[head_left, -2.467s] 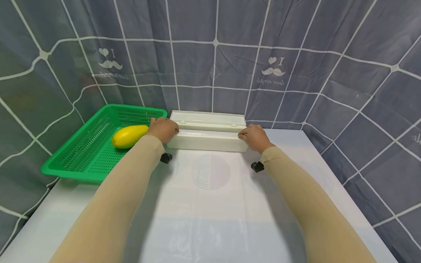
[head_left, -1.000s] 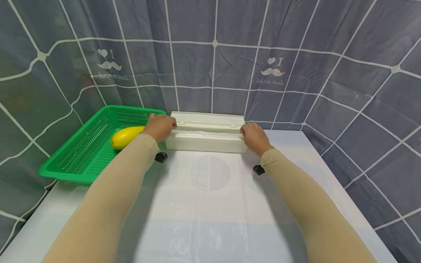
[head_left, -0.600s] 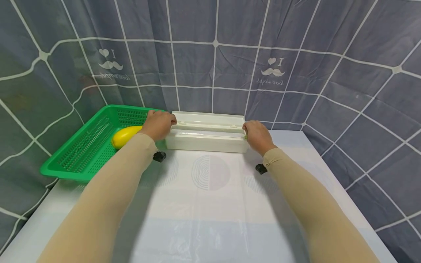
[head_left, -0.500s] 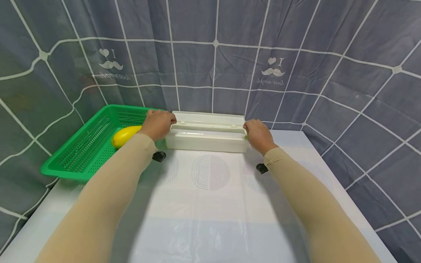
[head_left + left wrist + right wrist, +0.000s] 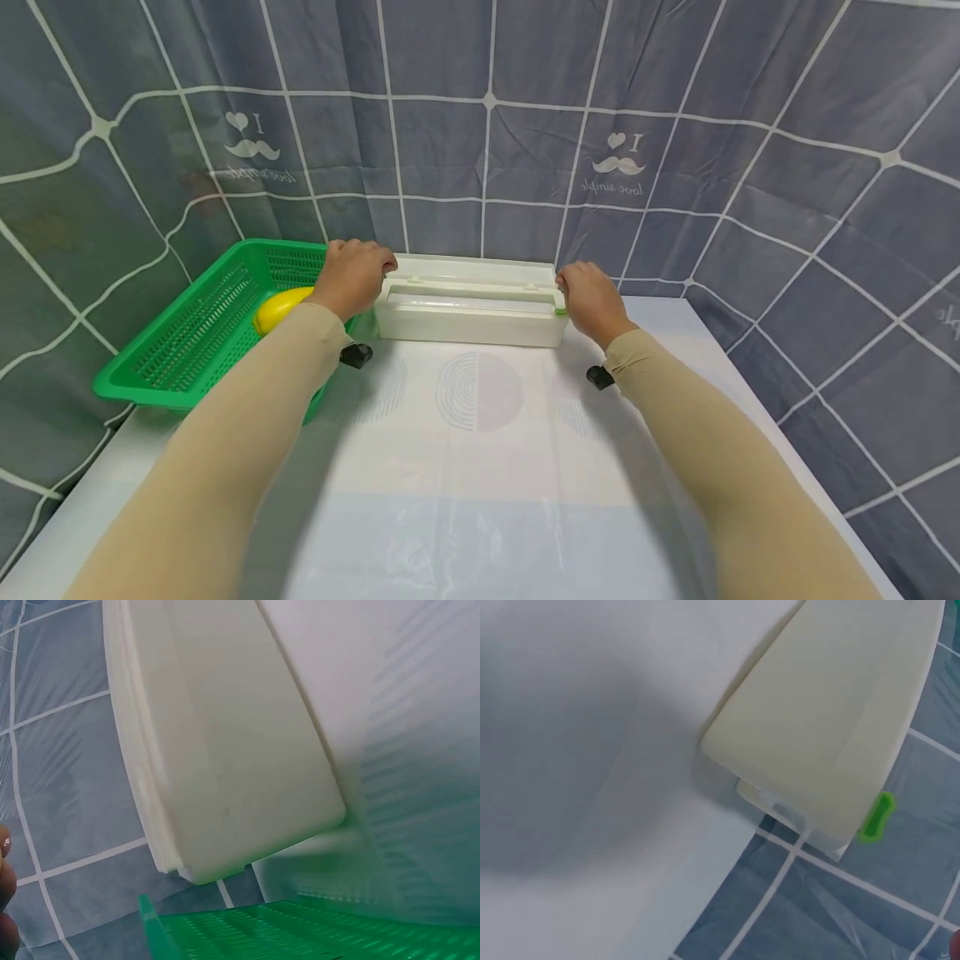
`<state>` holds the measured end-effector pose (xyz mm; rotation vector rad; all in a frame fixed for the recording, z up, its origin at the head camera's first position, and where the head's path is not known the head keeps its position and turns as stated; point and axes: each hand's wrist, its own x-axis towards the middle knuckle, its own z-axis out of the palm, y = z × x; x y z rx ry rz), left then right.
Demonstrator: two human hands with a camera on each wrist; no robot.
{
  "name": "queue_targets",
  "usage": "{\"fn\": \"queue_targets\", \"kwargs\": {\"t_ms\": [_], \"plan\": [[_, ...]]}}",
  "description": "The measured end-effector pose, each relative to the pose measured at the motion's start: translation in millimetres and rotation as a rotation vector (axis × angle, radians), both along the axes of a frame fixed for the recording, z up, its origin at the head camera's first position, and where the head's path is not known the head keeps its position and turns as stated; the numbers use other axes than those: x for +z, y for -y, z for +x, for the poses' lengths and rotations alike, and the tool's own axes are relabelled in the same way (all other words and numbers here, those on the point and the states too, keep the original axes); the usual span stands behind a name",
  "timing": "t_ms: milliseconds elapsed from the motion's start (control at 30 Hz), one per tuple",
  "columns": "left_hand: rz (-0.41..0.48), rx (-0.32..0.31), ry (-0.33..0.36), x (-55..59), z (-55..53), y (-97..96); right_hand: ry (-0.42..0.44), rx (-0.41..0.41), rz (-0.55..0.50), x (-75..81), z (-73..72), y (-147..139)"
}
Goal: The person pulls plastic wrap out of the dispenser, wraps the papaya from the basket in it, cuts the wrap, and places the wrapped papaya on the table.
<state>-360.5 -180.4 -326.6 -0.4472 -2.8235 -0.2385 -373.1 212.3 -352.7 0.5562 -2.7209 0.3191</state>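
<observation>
Head view, and here's a white table (image 5: 480, 542) under a glossy sheet, a half-ringed circle printed midway. Behind its back edge hangs a grey-blue curtain (image 5: 442, 146), wrinkled, gridded in white, printed with hearts and moustaches; more of it closes in beyond the right edge.

The long cream box (image 5: 472, 327) sits parallel to that back edge, smooth plastic with rounded lower corners, its white lid (image 5: 480, 268) standing open against the curtain. A glossy clear strip (image 5: 480, 304) runs along the opening, and a bright green tab (image 5: 877, 817) pokes out at the right end.

My left hand (image 5: 349, 277) is at the lid's left end, fingers bent inward; my right hand (image 5: 588, 302) mirrors it at the right. What either fingertip pinches, if anything, I can't tell.

Over at the back left corner, the green basket (image 5: 142, 400), slotted plastic, holds a smooth yellow fruit (image 5: 278, 312), partly hidden by my left hand.
</observation>
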Motion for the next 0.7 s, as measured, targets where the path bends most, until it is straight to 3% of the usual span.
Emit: {"fn": "queue_targets", "kwargs": {"t_ms": [267, 700], "plan": [[0.042, 0.009, -0.025, 8.7, 5.5, 0.1, -0.009, -0.013, -0.006, 11.5, 2.8, 1.1], [0.077, -0.008, -0.072, 27.8, 14.0, 1.7, -0.115, 0.021, -0.006, 31.4, 9.8, -0.3]]}}
